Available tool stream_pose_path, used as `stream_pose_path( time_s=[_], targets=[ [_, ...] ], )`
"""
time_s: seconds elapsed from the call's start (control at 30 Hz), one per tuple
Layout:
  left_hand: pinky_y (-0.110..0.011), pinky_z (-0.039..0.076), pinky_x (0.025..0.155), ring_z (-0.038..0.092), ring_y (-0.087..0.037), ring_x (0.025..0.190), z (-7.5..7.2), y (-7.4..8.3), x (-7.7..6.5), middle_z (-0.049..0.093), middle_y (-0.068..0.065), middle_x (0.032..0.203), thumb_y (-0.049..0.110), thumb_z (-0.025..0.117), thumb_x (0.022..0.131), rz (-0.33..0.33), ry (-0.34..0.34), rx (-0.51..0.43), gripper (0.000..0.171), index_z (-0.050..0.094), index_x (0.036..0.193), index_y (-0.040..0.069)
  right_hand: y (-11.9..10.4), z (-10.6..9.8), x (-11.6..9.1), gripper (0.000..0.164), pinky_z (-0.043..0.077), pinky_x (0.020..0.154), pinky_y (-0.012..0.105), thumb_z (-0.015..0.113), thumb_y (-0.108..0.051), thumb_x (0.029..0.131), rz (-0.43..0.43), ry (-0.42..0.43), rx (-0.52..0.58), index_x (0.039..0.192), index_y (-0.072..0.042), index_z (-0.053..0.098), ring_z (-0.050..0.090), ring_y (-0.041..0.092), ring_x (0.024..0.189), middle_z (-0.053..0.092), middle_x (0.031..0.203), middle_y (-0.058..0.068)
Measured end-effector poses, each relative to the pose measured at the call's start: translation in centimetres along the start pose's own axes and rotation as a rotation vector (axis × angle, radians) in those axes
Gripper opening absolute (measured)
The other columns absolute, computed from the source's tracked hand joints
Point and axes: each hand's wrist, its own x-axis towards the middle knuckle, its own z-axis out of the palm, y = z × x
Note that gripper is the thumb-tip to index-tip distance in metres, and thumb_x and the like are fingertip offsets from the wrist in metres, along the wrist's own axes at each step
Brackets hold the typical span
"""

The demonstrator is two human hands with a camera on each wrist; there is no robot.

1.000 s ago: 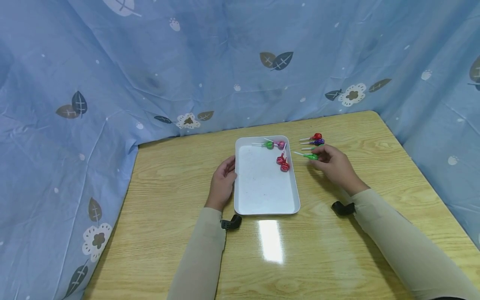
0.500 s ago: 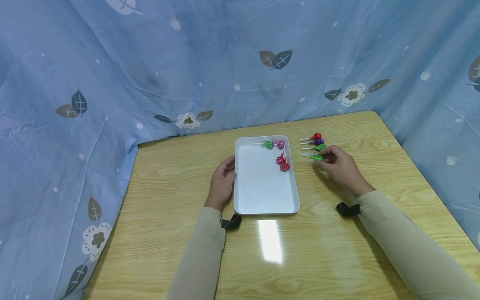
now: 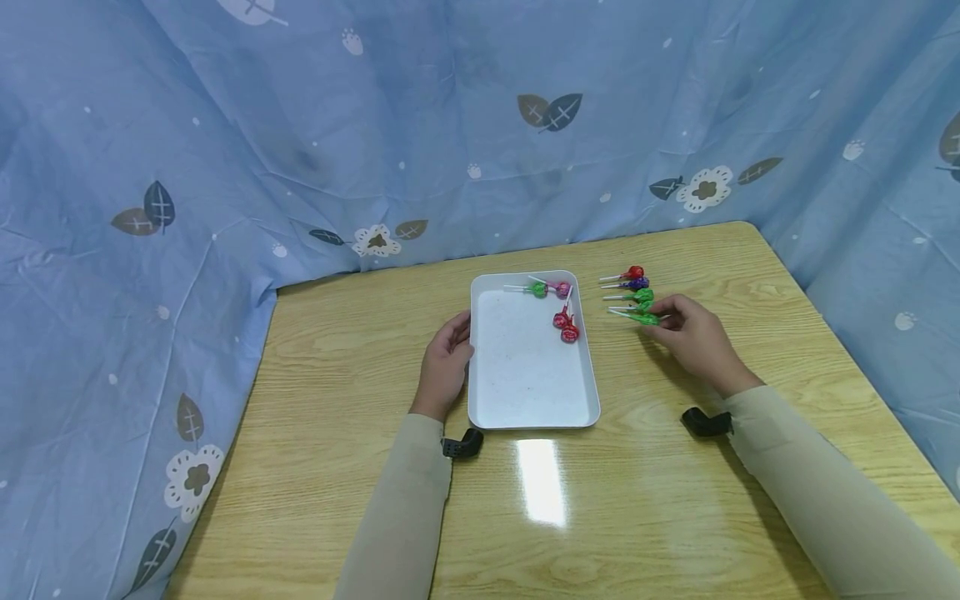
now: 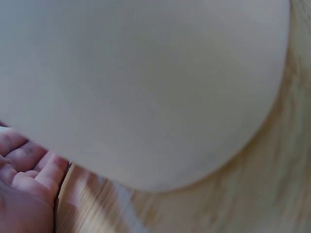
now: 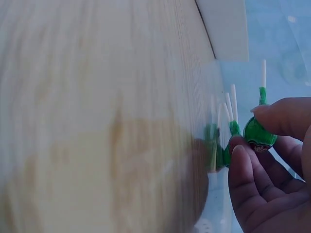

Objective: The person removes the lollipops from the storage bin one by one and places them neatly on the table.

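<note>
On the pale wood-grain tabletop, your shallow white rectangular tray sits near the far edge, unmoved. Your left hand rests against its left wall, fingers relaxed. Your right hand has drawn away from the tray toward the tabletop's right edge, pinching a shiny green-wrapped lollipop. That brings it beside the row lying toward the far right corner: a red-wrapped lollipop, a purple-wrapped lollipop and a green foil lollipop, plus more green partly hidden. It now seems grouped with these, not the four wrapped lollipops inside the tray; whether it touches the tabletop, I cannot tell.
</note>
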Motion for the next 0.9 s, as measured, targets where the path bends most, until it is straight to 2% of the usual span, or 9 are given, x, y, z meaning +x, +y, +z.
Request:
stream_pose_path(
  time_s=[0.33, 0.5, 0.9],
  targets=[
    [-0.04, 0.045, 0.118, 0.056, -0.025, 0.141, 0.09, 0.06, -0.02, 0.059, -0.015, 0.154, -0.003, 0.049, 0.105, -0.006, 0.004, -0.003, 0.054, 0.051, 0.159, -0.001, 0.36, -0.3, 0.05, 0.03, 0.05, 0.07, 0.016, 0.074, -0.012, 0.105, -0.003, 0.002, -0.033, 0.129, 0.004, 0.067, 0.066, 0.038, 0.107, 0.06, 0.128, 0.023],
    [-0.039, 0.045, 0.118, 0.056, -0.025, 0.14, 0.08, 0.07, -0.08, 0.06, -0.014, 0.154, -0.002, 0.05, 0.105, -0.004, 0.006, 0.0, 0.054, 0.052, 0.159, 0.001, 0.54, -0.23, 0.15, 0.029, 0.048, 0.071, 0.013, 0.074, -0.009, 0.104, 0.001, 0.002, -0.039, 0.127, 0.006, 0.067, 0.066, 0.039, 0.107, 0.059, 0.128, 0.024],
    [-0.039, 0.046, 0.117, 0.056, -0.025, 0.14, 0.05, 0.15, 0.03, 0.059, -0.017, 0.154, -0.003, 0.05, 0.103, 0.0, 0.005, 0.01, 0.056, 0.05, 0.159, -0.003, 0.87, 0.12, 0.69, 0.025, 0.05, 0.068, 0.017, 0.074, -0.009, 0.104, 0.024, 0.0, -0.046, 0.123, 0.005, 0.066, 0.065, 0.037, 0.104, 0.059, 0.123, 0.022]
  ],
)
